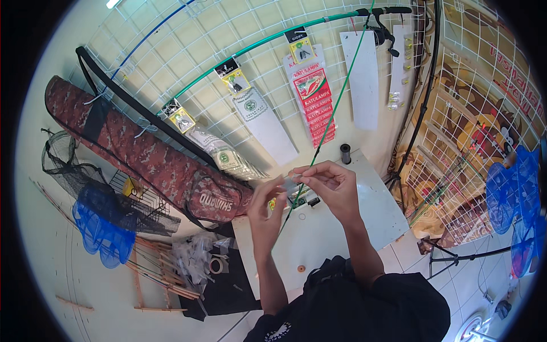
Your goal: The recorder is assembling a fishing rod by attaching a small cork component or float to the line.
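My left hand (266, 200) and my right hand (329, 183) are raised together over a white table (370, 211). Both pinch a small clear plastic packet (292, 183) between fingertips. A thin green fishing rod (330, 117) runs from just below the packet up toward the top of the view. Small green and yellow items (297, 200) lie on the table right under my hands, partly hidden. A small orange ring (301, 268) lies near the table's front edge.
A black spool (345, 154) stands at the table's far edge. A camouflage rod bag (154, 159) leans at the left. Packaged tackle (310, 97) hangs on the white wire grid. Blue and black nets (99, 222), a tape roll (216, 265) and plastic bags lie on the floor.
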Demonstrator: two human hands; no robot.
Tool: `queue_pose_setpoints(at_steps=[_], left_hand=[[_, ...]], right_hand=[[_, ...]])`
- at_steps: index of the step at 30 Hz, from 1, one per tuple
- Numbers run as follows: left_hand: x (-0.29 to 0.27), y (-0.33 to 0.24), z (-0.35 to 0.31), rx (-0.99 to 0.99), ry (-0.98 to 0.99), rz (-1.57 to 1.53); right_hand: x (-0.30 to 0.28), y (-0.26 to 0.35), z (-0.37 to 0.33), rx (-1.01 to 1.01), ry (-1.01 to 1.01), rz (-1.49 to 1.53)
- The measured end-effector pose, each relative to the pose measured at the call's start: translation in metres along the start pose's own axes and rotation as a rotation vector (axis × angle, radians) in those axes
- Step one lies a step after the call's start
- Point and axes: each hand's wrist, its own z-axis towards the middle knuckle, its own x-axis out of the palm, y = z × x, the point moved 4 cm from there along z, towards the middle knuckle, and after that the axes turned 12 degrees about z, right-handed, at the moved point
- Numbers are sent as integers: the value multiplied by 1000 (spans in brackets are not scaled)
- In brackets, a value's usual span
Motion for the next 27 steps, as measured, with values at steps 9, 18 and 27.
queue_pose_setpoints(at_steps=[9, 18, 27], left_hand=[[34, -7, 10, 54, 157, -69], [39, 1, 0, -68, 104, -187], [43, -6, 1, -87, 162, -248]], right_hand=[[-3, 5, -3, 39, 15, 57], [-12, 16, -7, -57, -71, 16], [-21, 15, -9, -164, -235, 84]])
